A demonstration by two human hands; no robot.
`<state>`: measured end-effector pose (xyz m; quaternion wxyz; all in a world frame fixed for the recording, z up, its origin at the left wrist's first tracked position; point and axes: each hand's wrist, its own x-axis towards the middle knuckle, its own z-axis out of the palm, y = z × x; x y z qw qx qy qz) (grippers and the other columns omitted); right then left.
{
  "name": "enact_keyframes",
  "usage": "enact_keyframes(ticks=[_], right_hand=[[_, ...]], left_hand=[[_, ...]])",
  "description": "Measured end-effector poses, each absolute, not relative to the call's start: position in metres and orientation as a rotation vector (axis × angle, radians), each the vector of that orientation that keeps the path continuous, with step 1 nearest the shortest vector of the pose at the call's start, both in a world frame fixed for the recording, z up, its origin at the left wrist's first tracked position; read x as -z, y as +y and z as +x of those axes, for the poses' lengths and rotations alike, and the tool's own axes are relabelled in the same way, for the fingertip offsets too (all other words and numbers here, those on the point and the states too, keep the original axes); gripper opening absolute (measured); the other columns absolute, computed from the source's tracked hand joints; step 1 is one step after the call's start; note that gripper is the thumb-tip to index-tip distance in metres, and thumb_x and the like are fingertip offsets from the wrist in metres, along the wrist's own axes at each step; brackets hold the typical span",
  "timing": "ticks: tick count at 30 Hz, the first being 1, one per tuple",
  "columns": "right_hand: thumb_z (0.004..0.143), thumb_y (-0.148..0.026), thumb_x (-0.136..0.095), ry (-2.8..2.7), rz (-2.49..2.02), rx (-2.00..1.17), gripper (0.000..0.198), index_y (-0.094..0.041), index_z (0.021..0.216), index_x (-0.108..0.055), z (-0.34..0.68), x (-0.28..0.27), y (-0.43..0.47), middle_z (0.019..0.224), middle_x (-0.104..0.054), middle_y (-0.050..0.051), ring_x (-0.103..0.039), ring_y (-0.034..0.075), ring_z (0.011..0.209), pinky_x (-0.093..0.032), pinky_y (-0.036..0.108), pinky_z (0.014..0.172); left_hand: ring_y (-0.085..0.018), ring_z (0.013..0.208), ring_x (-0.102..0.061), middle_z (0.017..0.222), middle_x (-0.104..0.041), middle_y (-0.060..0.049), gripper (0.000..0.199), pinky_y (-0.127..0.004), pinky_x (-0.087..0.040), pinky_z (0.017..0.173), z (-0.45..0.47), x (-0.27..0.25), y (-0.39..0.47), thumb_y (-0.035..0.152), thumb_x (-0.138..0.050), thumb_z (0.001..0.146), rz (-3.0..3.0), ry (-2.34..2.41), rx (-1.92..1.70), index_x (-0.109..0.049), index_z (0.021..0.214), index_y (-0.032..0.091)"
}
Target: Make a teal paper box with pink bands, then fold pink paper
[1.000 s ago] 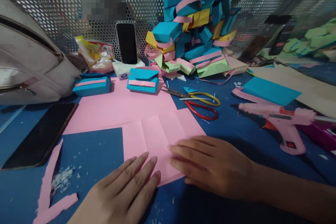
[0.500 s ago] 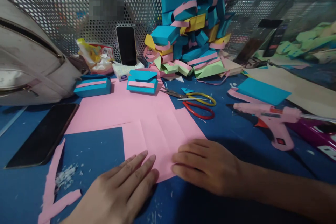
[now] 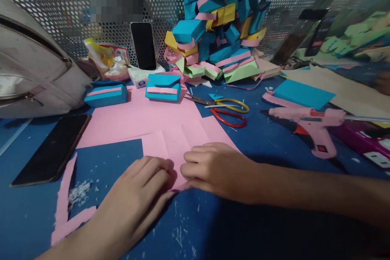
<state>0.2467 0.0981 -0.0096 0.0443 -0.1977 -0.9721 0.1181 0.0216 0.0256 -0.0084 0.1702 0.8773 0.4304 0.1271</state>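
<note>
A creased pink sheet of paper [image 3: 175,144] lies flat in front of me, with several fold lines running away from me. At its near edge, my left hand [image 3: 137,197] has its fingers curled and its thumb stretched along the edge, gripping the paper from the left. My right hand [image 3: 217,172] is curled over the same edge from the right, with its fingertips on the paper. A small gap separates the hands, and the edge seems slightly raised there. Under the creased sheet's far part is another pink sheet [image 3: 122,122].
Two blue paper boxes [image 3: 163,89] with pink strips stand behind. Scissors [image 3: 225,107] and a pink glue gun [image 3: 307,124] lie to the right. A dark phone [image 3: 51,150] and torn pink strips [image 3: 65,191] are left. Folded paper pieces [image 3: 213,44] pile up at the back.
Both hands have gone from lying on the paper to curling at its near edge. My right hand has shifted left, nearer to the left one. The view has tilted slightly.
</note>
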Motion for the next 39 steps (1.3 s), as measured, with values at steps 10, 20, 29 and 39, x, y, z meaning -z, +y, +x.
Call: enact_keyframes(ticks=[10, 20, 29, 39], right_hand=[[0.095, -0.041, -0.059, -2.989, -0.669, -0.407, 0.023, -0.021, 0.086, -0.064, 0.246, 0.011, 0.106, 0.082, -0.062, -0.001, -0.057, 0.017, 0.078, -0.035, 0.029, 0.067], [0.097, -0.034, -0.056, -2.973, -0.582, -0.324, 0.015, -0.022, 0.089, -0.062, 0.244, 0.020, 0.106, 0.080, -0.062, -0.001, -0.055, 0.017, 0.073, -0.032, 0.031, 0.062], [0.095, -0.032, -0.061, -3.014, -0.540, -0.167, 0.013, -0.021, 0.087, -0.060, 0.243, 0.018, 0.103, 0.080, -0.062, 0.001, -0.054, 0.018, 0.072, -0.030, 0.031, 0.059], [0.093, -0.025, -0.060, -2.908, -0.612, 0.005, 0.010, -0.022, 0.083, -0.059, 0.242, 0.027, 0.096, 0.078, -0.062, 0.001, -0.052, 0.017, 0.068, -0.025, 0.030, 0.057]], left_hand=[[-0.022, 0.088, -0.053, 0.098, -0.062, -0.009, 0.017, -0.038, -0.049, 0.074, 0.020, 0.017, 0.033, 0.017, -0.046, 0.099, 2.877, 1.284, -0.410, -0.061, 0.093, 0.013], [-0.023, 0.082, -0.059, 0.089, -0.063, -0.009, 0.024, -0.040, -0.056, 0.067, 0.022, 0.015, 0.036, 0.011, -0.043, 0.096, 3.011, 1.265, -0.173, -0.066, 0.093, 0.012], [-0.032, 0.086, -0.064, 0.102, -0.068, -0.016, 0.028, -0.044, -0.058, 0.062, 0.029, 0.009, 0.029, 0.004, -0.043, 0.085, 3.097, 1.330, 0.010, -0.068, 0.095, 0.010], [-0.023, 0.105, -0.058, 0.116, -0.068, -0.004, 0.039, -0.041, -0.038, 0.098, 0.022, 0.008, 0.015, 0.010, -0.028, 0.101, 3.249, 1.043, -0.359, -0.062, 0.119, 0.016]])
